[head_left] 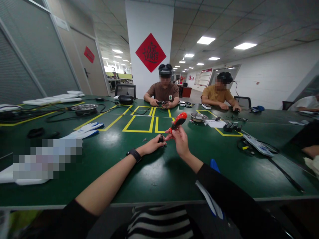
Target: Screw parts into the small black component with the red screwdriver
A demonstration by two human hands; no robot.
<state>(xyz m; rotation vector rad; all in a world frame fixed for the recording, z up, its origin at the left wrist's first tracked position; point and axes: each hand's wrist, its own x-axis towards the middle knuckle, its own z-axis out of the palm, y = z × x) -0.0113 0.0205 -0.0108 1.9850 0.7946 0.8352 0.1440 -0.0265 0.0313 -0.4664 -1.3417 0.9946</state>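
A red and black screwdriver [179, 120] is held in my right hand [179, 137], its handle tilted up and to the right. My left hand [154, 144], with a dark band on the wrist, grips a small dark part [161, 138] above the green table [139, 186]. The screwdriver's lower end points toward that part; whether the two touch is too small to tell. A few tiny metal pieces [145, 140] lie on the table just left of my left hand.
White and blue gloves [86, 130] lie at the left, another glove [210, 199] under my right forearm. Metal bowls [198, 117] [84, 108], black parts [232, 127] and cables [245, 147] are spread about. Two people [163, 91] [218, 93] sit across the table.
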